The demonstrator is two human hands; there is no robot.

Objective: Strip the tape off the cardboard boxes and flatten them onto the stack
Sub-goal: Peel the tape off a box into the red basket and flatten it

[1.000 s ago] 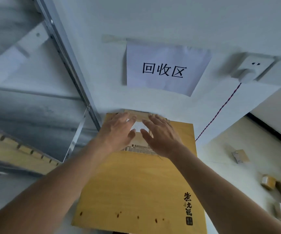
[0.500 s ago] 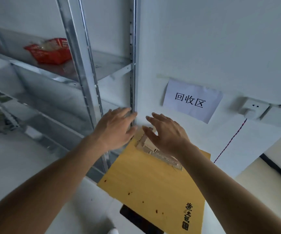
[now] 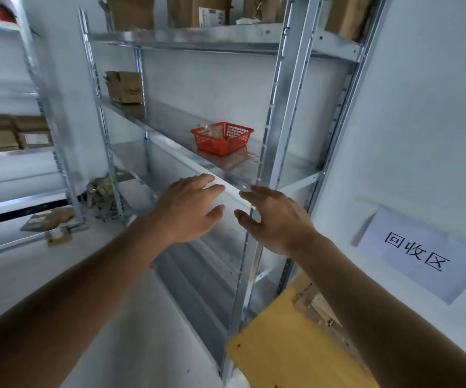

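Both hands hang in the air in front of the metal shelving point(image 3: 282, 113), holding nothing: the left hand point(image 3: 188, 211) and the right hand point(image 3: 276, 219) have their fingers straight and loosely spread. The flattened yellow cardboard point(image 3: 287, 345) lies low at the right, under the right forearm, against the wall below the paper sign point(image 3: 419, 253). A red basket point(image 3: 222, 137) sits near the right end of the middle shelf.

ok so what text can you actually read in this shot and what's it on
"回收区": black characters on the white paper sign taped to the wall at right.
Label on a top-shelf box: print too blurred to read.
Marking on the middle-shelf box: too blurred to read.
White labels on the boxes of the left rack: too blurred to read.
Yellow cardboard at bottom right: no text in view.
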